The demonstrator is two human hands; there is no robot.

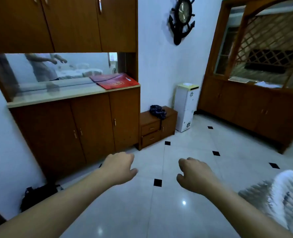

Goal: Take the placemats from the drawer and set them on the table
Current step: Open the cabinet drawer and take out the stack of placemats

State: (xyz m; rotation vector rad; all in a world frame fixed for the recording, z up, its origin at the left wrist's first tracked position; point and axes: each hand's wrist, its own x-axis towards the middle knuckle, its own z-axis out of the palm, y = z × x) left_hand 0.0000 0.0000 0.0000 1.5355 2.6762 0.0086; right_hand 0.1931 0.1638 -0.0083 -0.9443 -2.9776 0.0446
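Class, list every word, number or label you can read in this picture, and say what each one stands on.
No text here can be read.
Wall clock: dial markings too blurred to read.
Red bag on the counter: gold print and a white label, both too blurred to read.

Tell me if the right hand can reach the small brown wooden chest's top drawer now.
Probably not yet: the right hand hangs well short of the small brown wooden chest's top drawer; only white tiled floor lies between.
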